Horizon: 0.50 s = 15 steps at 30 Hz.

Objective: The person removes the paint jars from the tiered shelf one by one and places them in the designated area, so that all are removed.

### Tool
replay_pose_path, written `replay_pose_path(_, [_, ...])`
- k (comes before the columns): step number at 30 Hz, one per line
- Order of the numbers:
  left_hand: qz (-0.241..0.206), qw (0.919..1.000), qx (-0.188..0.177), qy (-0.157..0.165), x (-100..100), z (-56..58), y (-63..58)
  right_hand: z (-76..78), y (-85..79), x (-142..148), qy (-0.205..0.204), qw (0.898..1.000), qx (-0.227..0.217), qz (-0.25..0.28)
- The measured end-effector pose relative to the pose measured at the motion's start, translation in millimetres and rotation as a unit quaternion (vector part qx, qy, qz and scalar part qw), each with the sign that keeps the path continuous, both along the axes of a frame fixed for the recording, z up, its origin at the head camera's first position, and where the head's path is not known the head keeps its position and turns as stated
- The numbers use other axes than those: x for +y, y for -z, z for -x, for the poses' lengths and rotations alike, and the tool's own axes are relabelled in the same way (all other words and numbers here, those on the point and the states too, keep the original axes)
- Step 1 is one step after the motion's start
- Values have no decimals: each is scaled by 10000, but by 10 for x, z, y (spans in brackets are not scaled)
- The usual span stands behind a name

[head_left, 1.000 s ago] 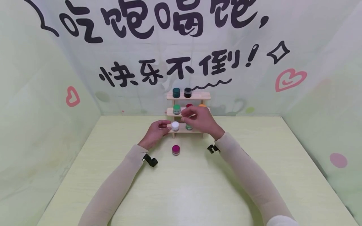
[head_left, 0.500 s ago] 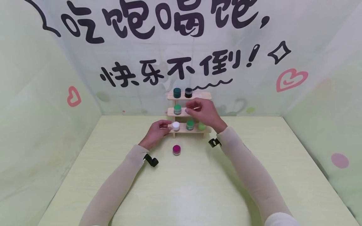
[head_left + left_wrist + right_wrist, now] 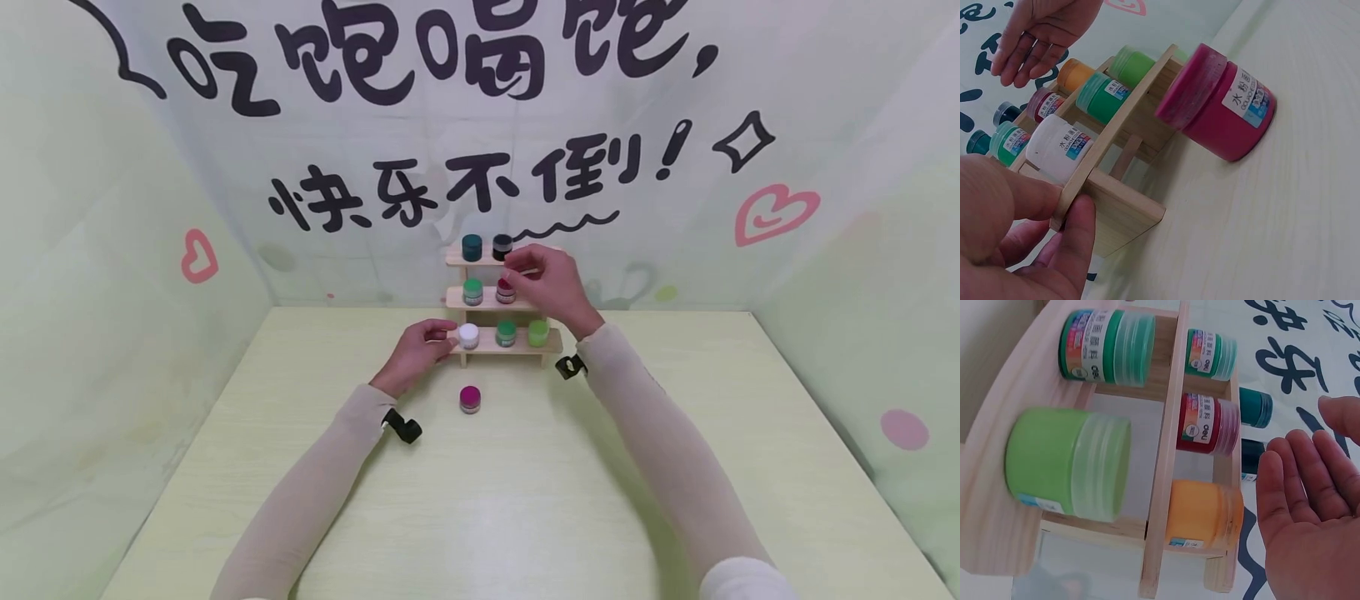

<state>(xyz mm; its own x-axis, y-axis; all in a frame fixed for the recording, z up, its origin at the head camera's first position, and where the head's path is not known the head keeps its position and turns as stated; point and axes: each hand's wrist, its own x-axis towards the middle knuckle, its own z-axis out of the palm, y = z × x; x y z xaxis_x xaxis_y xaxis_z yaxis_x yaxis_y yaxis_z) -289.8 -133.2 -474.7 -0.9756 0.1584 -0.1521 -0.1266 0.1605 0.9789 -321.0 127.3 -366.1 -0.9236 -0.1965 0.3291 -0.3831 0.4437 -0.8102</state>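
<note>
A small three-tier wooden shelf (image 3: 487,338) holds paint jars. My left hand (image 3: 417,357) pinches the left end of its lowest tier, beside the white jar (image 3: 1060,149). My right hand (image 3: 551,283) is raised by the right side of the upper tiers, fingers loosely bent with nothing between them. Below stand a green jar (image 3: 1107,347) and a light green jar (image 3: 1066,464). The middle tier bears a green jar (image 3: 472,292), a dark red jar (image 3: 1208,424) and an orange jar (image 3: 1204,514), which my hand hides in the head view. Teal (image 3: 472,247) and black (image 3: 502,247) jars top it.
A magenta paint jar (image 3: 470,399) stands on the pale table (image 3: 480,500) in front of the shelf. Behind the shelf hangs a printed cloth backdrop (image 3: 360,250) with large black lettering; cloth walls flank both sides.
My right hand has moved upward from the lower and middle tiers toward the top tier, uncovering the light green and dark red jars. The left hand stays on the shelf end.
</note>
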Motion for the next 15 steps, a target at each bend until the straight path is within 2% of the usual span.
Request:
replay_pose_path(6, [-17, 10000, -39, -12, 12, 4, 7, 85, 12, 39, 134, 9998, 129, 115])
replay_pose_path(15, [45, 10000, -39, -38, 13, -2, 2, 189, -16, 41, 421, 9990, 5, 136])
